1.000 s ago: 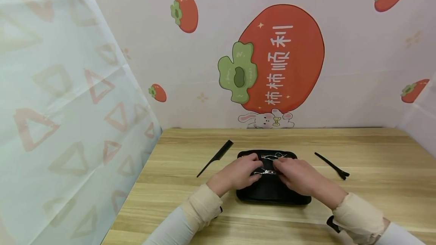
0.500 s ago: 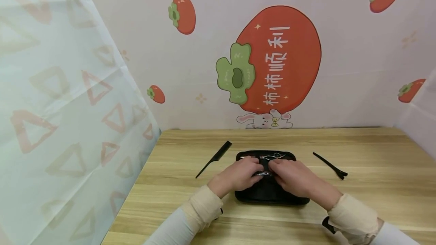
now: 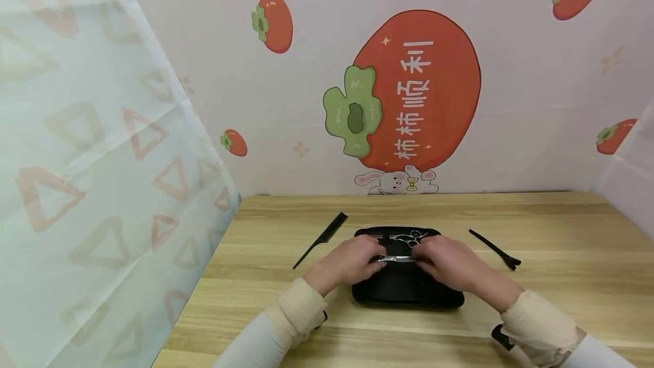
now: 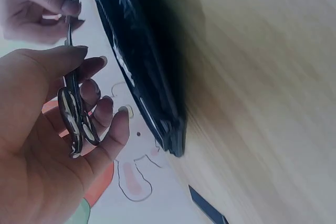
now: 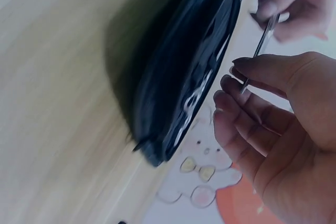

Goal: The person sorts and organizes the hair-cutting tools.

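A pair of silver scissors is held level between my two hands over a black zip case. My left hand grips it at the handle end; the finger rings show against the palm in the left wrist view. At the blade end, my right hand pinches the tip between thumb and fingers, with the slim blade visible in the right wrist view. Inside the opened case, near its far edge, lies another pair of scissors, partly covered by my hands in the head view.
Left of the case, a black tail comb lies slanted on the wooden table. To the right is a black hair clip. A printed cloth wall rises behind the table's far edge, and another stands along the left.
My hands have drawn slightly apart, left hand leftward and right hand rightward, since half a second ago. More of the held scissors shows between them, and more of the other pair in the case.
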Demonstrator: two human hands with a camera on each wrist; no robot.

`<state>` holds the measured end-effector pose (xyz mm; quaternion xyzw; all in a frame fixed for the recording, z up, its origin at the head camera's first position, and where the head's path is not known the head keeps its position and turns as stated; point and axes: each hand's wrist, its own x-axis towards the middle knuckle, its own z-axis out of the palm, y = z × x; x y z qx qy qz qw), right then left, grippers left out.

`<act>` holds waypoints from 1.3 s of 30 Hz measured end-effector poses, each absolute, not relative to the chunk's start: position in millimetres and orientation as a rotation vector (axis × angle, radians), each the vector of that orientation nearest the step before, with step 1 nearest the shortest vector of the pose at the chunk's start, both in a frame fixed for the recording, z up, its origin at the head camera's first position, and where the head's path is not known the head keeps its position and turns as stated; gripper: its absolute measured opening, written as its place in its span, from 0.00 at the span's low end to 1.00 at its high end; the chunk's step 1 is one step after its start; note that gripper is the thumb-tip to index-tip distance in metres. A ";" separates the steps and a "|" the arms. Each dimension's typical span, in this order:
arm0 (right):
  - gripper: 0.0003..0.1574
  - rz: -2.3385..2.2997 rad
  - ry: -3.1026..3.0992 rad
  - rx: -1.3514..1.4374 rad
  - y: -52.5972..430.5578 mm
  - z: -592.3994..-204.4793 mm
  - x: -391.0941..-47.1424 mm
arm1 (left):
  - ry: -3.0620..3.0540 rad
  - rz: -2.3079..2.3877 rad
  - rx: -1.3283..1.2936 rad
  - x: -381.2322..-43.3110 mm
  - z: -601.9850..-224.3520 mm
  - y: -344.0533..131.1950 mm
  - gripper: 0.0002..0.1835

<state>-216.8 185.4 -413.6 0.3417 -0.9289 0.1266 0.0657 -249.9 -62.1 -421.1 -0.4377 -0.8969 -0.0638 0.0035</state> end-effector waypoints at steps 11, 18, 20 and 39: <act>0.05 0.421 -2.871 0.839 217.0 -416.5 -223.6 | -2.890 -0.236 -1.264 -256.4 -424.2 -78.3 0.07; 0.25 0.279 -2.913 0.814 228.6 -432.8 -224.2 | -2.918 -0.178 -1.204 -260.8 -429.1 -83.5 0.07; 0.29 0.262 -2.939 0.840 231.8 -437.9 -223.8 | -2.929 -0.145 -1.170 -261.6 -430.3 -84.5 0.07; 0.29 0.423 -3.006 0.921 237.5 -449.0 -221.4 | -2.905 0.060 -1.132 -267.9 -434.2 -77.7 0.10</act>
